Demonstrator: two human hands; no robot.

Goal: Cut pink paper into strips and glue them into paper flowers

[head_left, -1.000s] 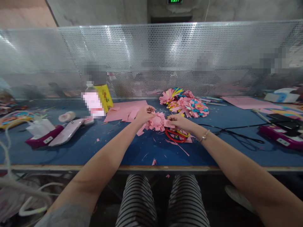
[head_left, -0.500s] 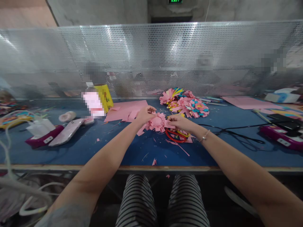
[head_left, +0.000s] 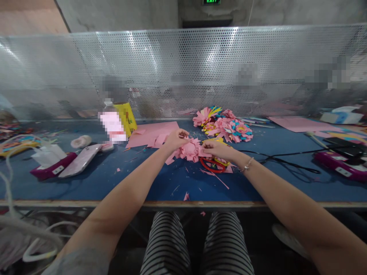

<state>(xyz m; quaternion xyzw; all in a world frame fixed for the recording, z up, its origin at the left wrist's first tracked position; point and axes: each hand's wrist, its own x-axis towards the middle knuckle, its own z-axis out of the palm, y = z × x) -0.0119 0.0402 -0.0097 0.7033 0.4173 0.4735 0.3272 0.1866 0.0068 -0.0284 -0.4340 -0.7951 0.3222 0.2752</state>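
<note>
A pink paper flower (head_left: 189, 149) with fringed petals lies on the blue tabletop between my hands. My left hand (head_left: 176, 140) is closed at its upper left edge, fingers curled onto the paper. From the right, my right hand (head_left: 215, 148) pinches a small pink paper piece (head_left: 204, 153) against the flower's edge. Under and in front of that hand is a red loop (head_left: 210, 168) with yellow parts beside it, like scissors handles, partly covered. Behind my right hand sits a pile of finished-looking pink, yellow and blue paper flowers (head_left: 229, 128).
Pink sheets (head_left: 156, 131) lie behind my left hand, another sheet (head_left: 298, 124) at right. A bottle (head_left: 113, 126), yellow box (head_left: 129, 118), phone (head_left: 82, 160) and purple tissue holder (head_left: 53, 166) stand left. Black cables (head_left: 275, 156) run right. A perforated metal screen (head_left: 183, 72) closes the back.
My right hand has shifted very slightly left with the pink paper piece, closer to the flower. The left hand has stayed in place.
</note>
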